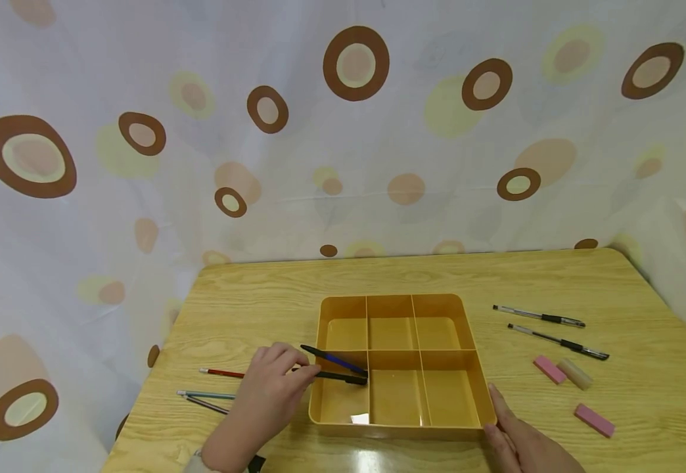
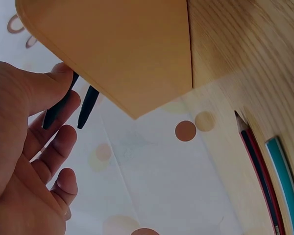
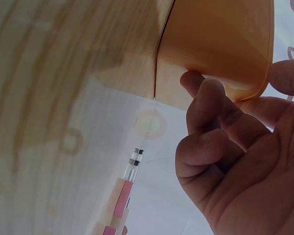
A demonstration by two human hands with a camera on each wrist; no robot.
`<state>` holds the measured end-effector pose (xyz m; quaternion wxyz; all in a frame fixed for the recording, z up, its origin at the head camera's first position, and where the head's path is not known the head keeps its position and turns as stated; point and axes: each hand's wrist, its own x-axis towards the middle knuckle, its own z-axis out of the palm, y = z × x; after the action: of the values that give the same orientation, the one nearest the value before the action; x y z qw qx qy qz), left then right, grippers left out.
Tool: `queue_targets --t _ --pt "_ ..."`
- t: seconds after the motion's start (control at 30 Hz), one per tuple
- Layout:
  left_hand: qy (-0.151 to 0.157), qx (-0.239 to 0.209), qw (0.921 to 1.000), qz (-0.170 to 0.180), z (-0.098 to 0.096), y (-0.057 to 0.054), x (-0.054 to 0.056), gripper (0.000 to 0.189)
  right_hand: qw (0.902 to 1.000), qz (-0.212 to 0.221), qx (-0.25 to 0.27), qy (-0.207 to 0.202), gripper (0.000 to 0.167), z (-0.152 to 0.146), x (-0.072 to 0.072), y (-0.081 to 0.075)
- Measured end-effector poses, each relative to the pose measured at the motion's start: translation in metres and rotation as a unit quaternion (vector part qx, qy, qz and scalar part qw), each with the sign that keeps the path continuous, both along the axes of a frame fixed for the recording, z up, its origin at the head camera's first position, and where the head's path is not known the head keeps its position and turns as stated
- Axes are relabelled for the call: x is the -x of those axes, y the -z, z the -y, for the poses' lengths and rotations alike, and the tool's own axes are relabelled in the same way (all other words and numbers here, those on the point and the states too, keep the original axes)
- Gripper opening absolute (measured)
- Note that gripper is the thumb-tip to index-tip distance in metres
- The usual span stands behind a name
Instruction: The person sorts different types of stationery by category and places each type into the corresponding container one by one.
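Observation:
A yellow compartment box [image 1: 402, 431] stands on the table, divided into several sections. My left hand [image 1: 274, 384] is at its left wall and pinches a black pen [image 1: 343, 377] between thumb and fingertips; the pen's far end lies over the front left section. Beside it a blue pen with a black end [image 1: 334, 359] leans across the left rim into that same section. In the left wrist view the dark ends of both pens stick out past the rim, near my thumb [image 2: 49, 90]. My right hand [image 1: 523, 437] grips the box's front right corner, its fingers [image 3: 206, 103] against the outer wall.
Left of the box lie a red pencil [image 1: 221, 372], a teal pencil [image 1: 207, 395] and a dark pencil [image 1: 205, 404]. To the right are two clear-barrelled pens [image 1: 538, 316], two pink erasers [image 1: 594, 420] and a beige eraser [image 1: 575, 374]. A patterned curtain [image 1: 296, 164] hangs behind the table.

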<state>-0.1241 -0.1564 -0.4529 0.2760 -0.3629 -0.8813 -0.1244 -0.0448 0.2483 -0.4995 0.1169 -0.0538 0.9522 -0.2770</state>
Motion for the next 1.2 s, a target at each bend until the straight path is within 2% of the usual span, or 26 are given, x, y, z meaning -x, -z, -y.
queue_targets --t 0.13,0.63,0.93,1.13,1.2 --pt "0.0 -0.005 1.0 0.001 -0.002 0.001 0.001 0.02 1.0 -0.001 -0.002 0.003 0.069 0.0 0.0 -0.001" --pt "-0.007 -0.014 0.9993 -0.033 0.004 0.001 0.005 0.018 0.9999 0.006 -0.003 0.011 0.07 0.003 -0.001 -0.002" --pt "-0.02 -0.018 0.9993 -0.026 0.008 -0.004 0.004 0.015 0.9999 0.011 -0.005 0.01 0.071 0.004 -0.001 -0.005" --pt "-0.012 -0.034 0.998 -0.052 0.014 -0.006 0.003 0.028 0.9999 0.01 -0.005 0.005 0.071 0.002 0.0 -0.005" --pt "-0.019 -0.036 0.998 -0.049 0.019 -0.006 0.001 0.033 0.9998 0.017 -0.003 0.004 0.073 0.001 0.002 -0.004"
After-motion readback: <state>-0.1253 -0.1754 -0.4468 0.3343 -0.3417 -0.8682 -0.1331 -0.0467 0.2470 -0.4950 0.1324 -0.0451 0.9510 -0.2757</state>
